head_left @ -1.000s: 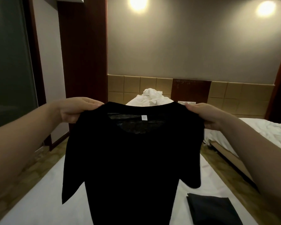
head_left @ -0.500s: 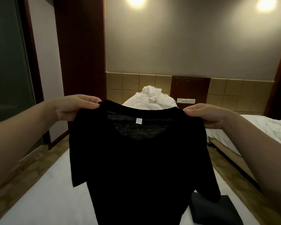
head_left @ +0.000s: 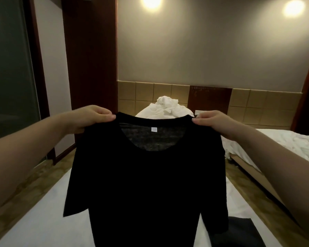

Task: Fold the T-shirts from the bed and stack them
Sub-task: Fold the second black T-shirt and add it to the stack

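A black T-shirt [head_left: 146,184] hangs spread out in the air over the white bed [head_left: 43,220], neck opening and white label facing me. My left hand [head_left: 91,118] pinches its left shoulder and my right hand [head_left: 212,122] pinches its right shoulder. Both sleeves dangle at the sides. A dark folded T-shirt [head_left: 237,232] lies on the bed at the lower right, partly hidden behind the hanging shirt.
A heap of white bedding [head_left: 166,108] sits at the head of the bed against the tiled headboard. A second bed [head_left: 284,145] with rumpled white sheets stands to the right across a narrow floor gap. A wooden pillar and glass door are on the left.
The held shirt has swung and settled, its sleeves hanging more evenly. Both hands keep their hold on the shoulders and have shifted only slightly.
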`<state>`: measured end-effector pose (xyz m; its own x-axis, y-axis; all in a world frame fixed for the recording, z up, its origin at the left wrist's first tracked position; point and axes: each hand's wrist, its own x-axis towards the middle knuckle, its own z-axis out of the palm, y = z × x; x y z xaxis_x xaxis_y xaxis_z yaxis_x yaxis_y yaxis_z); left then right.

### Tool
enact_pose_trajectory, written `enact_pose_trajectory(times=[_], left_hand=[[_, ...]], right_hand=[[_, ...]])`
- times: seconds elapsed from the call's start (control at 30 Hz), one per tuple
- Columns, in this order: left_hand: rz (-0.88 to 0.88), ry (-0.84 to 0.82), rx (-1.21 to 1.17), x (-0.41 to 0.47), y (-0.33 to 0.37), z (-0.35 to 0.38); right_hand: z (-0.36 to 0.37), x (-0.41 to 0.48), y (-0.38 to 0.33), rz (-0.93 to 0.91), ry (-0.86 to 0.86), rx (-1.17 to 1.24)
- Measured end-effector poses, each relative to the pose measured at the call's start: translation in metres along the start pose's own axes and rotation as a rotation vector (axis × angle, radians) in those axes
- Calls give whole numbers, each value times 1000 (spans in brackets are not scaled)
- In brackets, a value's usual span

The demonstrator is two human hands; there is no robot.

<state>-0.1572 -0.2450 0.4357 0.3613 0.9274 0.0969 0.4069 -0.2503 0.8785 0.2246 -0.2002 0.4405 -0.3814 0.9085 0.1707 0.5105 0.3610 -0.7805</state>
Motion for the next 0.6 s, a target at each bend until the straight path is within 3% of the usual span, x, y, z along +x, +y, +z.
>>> enact_pose_trajectory(times=[0.1,0.2,0.27,0.4,0.5,0.6], left_hand=[[81,138,-90,1,1,3],[40,243,174,5,-4,13],[52,326,143,8,-4,17],[-93,187,-115,1,-10,31],[-191,314,-322,0,-20,82],[-115,517,-570,-9,-24,151]], right_hand=[[-1,-6,-4,-178,225,129],[5,-4,2,-147,187,-140],[9,1,12,-171,278,-213],[22,-1,21,-131,446,-229],[57,-16,22,21,398,86],[104,-45,12,101,297,486]])
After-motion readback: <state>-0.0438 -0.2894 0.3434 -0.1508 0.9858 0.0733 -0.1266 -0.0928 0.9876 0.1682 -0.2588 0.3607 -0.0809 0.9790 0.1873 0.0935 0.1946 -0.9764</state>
